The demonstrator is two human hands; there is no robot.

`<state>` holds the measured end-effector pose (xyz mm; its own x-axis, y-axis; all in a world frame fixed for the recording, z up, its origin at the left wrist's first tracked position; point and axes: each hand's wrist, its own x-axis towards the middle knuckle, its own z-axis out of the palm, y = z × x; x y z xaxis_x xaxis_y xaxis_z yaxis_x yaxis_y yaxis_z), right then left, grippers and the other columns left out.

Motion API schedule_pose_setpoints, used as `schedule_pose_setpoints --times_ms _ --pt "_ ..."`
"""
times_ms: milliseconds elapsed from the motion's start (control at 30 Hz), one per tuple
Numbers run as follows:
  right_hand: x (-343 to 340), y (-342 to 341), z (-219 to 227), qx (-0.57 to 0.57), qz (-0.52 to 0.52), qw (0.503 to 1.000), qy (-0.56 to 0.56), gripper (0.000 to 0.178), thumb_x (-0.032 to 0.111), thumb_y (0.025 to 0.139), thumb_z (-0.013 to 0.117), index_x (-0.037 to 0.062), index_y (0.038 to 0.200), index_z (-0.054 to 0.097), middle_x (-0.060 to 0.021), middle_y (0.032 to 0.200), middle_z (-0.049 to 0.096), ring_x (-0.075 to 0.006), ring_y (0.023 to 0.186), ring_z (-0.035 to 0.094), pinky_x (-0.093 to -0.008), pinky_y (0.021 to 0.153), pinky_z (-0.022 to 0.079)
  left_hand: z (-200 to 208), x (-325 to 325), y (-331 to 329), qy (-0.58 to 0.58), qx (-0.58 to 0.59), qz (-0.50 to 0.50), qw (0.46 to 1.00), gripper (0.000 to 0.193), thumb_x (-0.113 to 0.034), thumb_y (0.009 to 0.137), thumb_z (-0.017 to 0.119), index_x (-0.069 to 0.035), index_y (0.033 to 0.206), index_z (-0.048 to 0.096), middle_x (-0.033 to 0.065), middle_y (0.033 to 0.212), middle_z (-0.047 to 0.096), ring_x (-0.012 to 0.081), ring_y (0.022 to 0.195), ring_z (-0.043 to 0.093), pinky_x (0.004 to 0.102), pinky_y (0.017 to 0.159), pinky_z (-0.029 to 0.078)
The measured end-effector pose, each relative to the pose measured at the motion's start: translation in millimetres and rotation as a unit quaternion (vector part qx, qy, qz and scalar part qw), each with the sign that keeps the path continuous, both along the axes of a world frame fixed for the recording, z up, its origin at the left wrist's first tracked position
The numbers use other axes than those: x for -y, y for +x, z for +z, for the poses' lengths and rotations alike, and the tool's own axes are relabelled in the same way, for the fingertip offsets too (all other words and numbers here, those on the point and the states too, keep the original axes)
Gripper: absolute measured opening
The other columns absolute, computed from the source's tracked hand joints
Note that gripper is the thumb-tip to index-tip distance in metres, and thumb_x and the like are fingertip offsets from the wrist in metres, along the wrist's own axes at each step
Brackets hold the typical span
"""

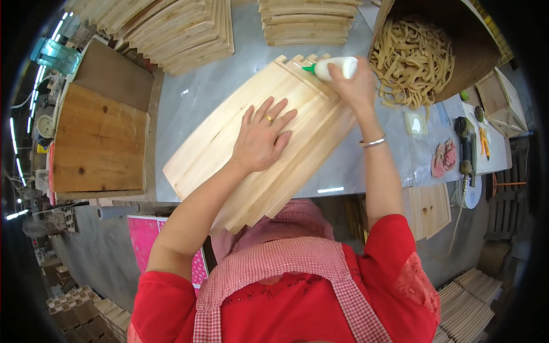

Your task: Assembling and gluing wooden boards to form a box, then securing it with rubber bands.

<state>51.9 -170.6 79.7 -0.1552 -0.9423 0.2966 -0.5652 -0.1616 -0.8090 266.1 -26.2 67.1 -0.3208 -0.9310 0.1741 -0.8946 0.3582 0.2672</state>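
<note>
My left hand [260, 137] lies flat with fingers spread on the topmost of several pale wooden panels [220, 134]. These panels are fanned out in a slanting stack on the table, their lower ends reaching past its near edge. In my right hand [354, 88] is a white glue bottle [337, 68] with a green nozzle. The bottle is tilted, its tip pointing left at the far ends of the panels. Whether glue is coming out cannot be made out. A groove or thin line runs across the top panel close to its far end.
Stacks of wooden panels [306, 23] stand at the back and far left. On the right, a cardboard box [472, 51] spills tan strips [414, 63]. Pink cloth [444, 158] and a dark power tool [466, 146] lie at right; a wooden box [100, 140] stands left.
</note>
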Motion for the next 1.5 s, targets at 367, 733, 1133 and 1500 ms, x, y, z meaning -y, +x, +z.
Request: schedule_pose_setpoints --times_ms 367,733,1133,1500 --pt "-63.6 -87.3 14.2 -0.066 -0.012 0.997 -0.041 0.047 0.033 0.076 0.079 -0.0029 0.099 0.061 -0.0198 0.087 0.07 -0.032 0.072 0.069 -0.0419 0.069 0.054 -2.5 -0.8 2.8 -0.008 0.007 0.006 1.0 0.046 -0.031 0.097 0.054 -0.02 0.141 0.051 0.0074 0.154 0.04 0.031 0.145 0.029 0.0564 0.117 0.021" --pt "-30.1 21.7 -14.7 0.175 -0.004 0.985 -0.003 0.061 0.039 0.079 0.081 -0.0078 0.11 0.058 -0.0212 0.094 0.07 -0.0279 0.082 0.07 -0.0378 0.073 0.056 1.2 -2.6 0.9 -0.001 -0.01 0.016 1.0 0.047 -0.033 0.096 0.054 -0.017 0.14 0.051 0.0117 0.153 0.04 0.0311 0.144 0.031 0.055 0.117 0.022" --pt "-38.0 15.7 22.1 -0.02 0.022 0.999 -0.038 0.046 0.031 0.076 0.077 -0.0028 0.103 0.06 -0.0248 0.092 0.07 -0.0398 0.085 0.069 -0.0443 0.075 0.054 0.3 -1.5 1.2 -0.004 -0.021 0.014 1.0 0.048 -0.028 0.094 0.056 -0.018 0.141 0.051 0.0115 0.153 0.039 0.0316 0.144 0.031 0.0545 0.117 0.022" --pt "-111.7 -66.7 -20.5 0.189 -0.054 0.98 0.016 0.039 0.028 0.084 0.076 -0.0036 0.101 0.06 -0.0129 0.085 0.067 -0.0206 0.065 0.065 -0.0317 0.053 0.052 -4.3 -2.6 3.4 -0.005 -0.006 0.02 1.0 0.048 -0.03 0.096 0.054 -0.019 0.142 0.05 0.0094 0.154 0.038 0.0291 0.145 0.03 0.0531 0.118 0.021"
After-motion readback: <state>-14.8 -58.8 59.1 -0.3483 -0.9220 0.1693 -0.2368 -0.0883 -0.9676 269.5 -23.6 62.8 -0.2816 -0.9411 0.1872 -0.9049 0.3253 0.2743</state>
